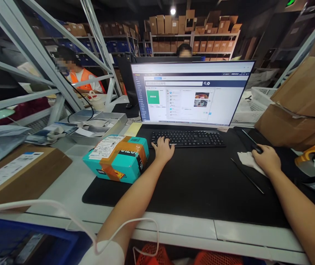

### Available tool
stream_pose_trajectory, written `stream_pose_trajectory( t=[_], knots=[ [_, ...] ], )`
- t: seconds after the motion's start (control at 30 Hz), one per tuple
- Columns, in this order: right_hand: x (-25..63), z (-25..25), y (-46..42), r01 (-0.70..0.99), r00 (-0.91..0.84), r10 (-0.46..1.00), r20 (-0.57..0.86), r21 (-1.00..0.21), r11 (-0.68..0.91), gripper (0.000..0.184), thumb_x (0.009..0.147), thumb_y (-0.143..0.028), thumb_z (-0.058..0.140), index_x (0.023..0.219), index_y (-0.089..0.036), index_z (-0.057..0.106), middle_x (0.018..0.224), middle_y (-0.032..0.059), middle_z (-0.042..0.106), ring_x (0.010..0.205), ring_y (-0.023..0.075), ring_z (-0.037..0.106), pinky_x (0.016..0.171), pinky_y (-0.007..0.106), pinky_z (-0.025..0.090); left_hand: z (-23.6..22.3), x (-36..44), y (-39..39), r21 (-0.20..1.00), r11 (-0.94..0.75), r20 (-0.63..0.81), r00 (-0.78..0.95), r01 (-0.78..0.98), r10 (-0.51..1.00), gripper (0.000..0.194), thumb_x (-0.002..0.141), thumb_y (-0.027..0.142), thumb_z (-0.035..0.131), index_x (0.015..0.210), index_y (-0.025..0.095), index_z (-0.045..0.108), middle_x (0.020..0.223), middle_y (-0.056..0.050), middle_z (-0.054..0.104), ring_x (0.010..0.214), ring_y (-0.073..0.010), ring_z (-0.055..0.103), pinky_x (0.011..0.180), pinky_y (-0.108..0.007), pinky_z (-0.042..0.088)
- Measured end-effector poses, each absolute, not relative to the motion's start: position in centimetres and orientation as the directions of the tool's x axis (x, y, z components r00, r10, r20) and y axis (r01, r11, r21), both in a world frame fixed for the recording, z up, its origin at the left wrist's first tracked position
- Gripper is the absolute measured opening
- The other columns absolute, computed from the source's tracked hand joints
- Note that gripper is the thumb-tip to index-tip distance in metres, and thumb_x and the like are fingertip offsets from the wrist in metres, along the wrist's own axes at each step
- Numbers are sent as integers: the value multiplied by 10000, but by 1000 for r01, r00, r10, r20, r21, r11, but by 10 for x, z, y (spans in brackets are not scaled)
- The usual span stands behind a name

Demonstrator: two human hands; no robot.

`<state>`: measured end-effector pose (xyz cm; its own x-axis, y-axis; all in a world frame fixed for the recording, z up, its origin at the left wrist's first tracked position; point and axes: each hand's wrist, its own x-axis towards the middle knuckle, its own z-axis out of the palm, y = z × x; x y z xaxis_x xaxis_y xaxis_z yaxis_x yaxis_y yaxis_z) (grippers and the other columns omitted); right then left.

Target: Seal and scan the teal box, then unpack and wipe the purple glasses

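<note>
**White cable foremost; left hand on keyboard, right hand on mouse**

Cable is looped across the left forearm, by the worktop's front edge. Black desk mat is laid up to near that edge.

Left hand: fingers apart, placed on the keyboard's front left corner, nothing gripped. Keyboard is set at the mat's back edge, just in front of the lit monitor.

Right hand: closed over the black mouse, toward the worktop's right edge. White cloth is partly covered by it; a thin dark rod is laid on the mat beside it.

Teal carton, sealed with brown tape, is placed across the mat's left edge, beside the left forearm. Brown carton, white-labelled, is parked at the worktop's front left corner. Grey tray of papers is set behind the teal one. Orange vest is worn by a person beyond the worktop's back left corner.
</note>
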<state>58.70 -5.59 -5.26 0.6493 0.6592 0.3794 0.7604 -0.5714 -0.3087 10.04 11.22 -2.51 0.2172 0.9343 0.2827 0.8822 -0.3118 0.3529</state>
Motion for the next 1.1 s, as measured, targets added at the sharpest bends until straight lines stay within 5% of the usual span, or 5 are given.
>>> stream_pose_trajectory(
  t=[0.2, 0.47, 0.8, 1.1],
  knots=[
    [587, -53, -54, 809, 587, 683, 434, -319, -493, 652, 930, -476, 514, 1428, -70, 621, 1435, 208, 634, 1371, 328, 550, 1174, 411, 416, -26, 100, 112, 350, -307, 286, 211, 885, 935, 358, 1015, 387, 493, 1296, 216, 633, 1598, -169, 490, 1568, -341, 337, 1260, -767, 198],
    [587, -55, -55, 795, 607, 677, 416, -326, -512, 530, 938, -512, 514, 1288, -176, 728, 1378, 162, 657, 1291, 320, 595, 1115, 422, 455, -26, 100, 112, 358, -312, 295, 210, 880, 932, 355, 1011, 387, 506, 1293, 215, 635, 1588, -171, 497, 1560, -353, 347, 1258, -768, 204],
    [597, -61, -49, 799, 600, 700, 387, -332, -501, 540, 945, -461, 551, 1325, -120, 728, 1441, 230, 606, 1362, 335, 541, 1117, 411, 417, -21, 100, 108, 374, -312, 290, 209, 874, 934, 352, 1010, 371, 516, 1290, 201, 643, 1580, -167, 506, 1553, -353, 353, 1254, -779, 206],
    [589, -48, -52, 815, 575, 698, 427, -373, -443, 530, 926, -521, 485, 1161, -151, 784, 1253, 241, 658, 1260, 379, 597, 1028, 478, 478, -23, 99, 107, 409, -326, 307, 209, 852, 929, 353, 1005, 356, 530, 1296, 188, 639, 1582, -173, 502, 1558, -356, 338, 1258, -782, 181]
  ],
)
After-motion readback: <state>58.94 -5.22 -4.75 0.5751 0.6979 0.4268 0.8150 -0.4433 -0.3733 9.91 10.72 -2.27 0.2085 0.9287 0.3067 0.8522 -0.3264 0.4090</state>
